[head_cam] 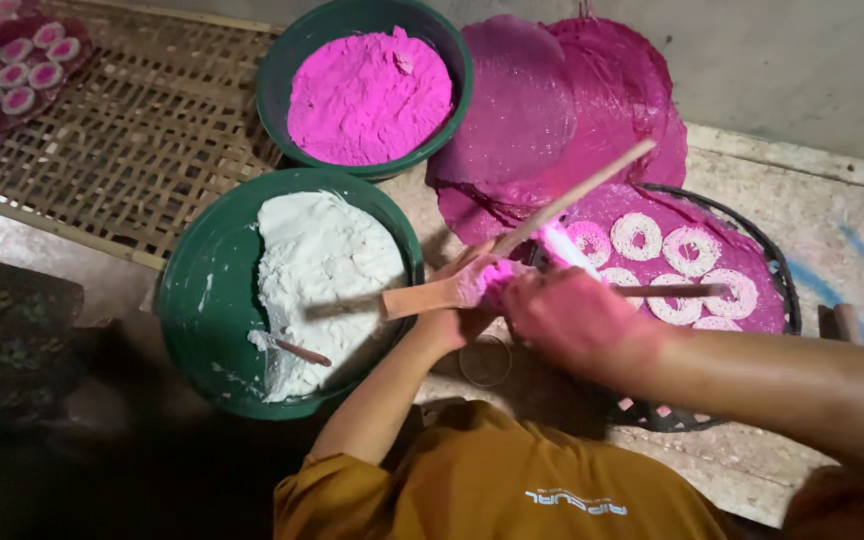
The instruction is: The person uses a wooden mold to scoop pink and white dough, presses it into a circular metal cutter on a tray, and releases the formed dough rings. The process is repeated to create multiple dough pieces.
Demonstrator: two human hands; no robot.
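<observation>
A: At centre frame we see the left hand (pixel 467 295) closed around a flat wooden spatula (pixel 422 297), blade pointing to 9 o'clock over the green plastic basin of white dough (pixel 297 290).

B: Right hand (pixel 567 320)?

A: Just beside the left, at its 3 o'clock. Fingers curled shut on a pink-and-white roll of dough (pixel 552 250). Both hands stained pink. How tight the grip is, we can't tell.

B: The long stick?

A: A thin bamboo stick (pixel 577 195) runs from the hands toward 1 o'clock. We can't tell which hand has it.

B: Surroundings?

A: Green basin of bright pink powdery dough (pixel 367 95) at 12 o'clock of the white one. Stack of round magenta sheets (pixel 552 100) at 1 o'clock. Dark woven round tray (pixel 777 270) at 3 o'clock, with white rings on a magenta sheet (pixel 672 250). Woven bamboo mat (pixel 132 140) at 10 o'clock. Small wooden stick (pixel 302 352) lies in the white dough.
</observation>
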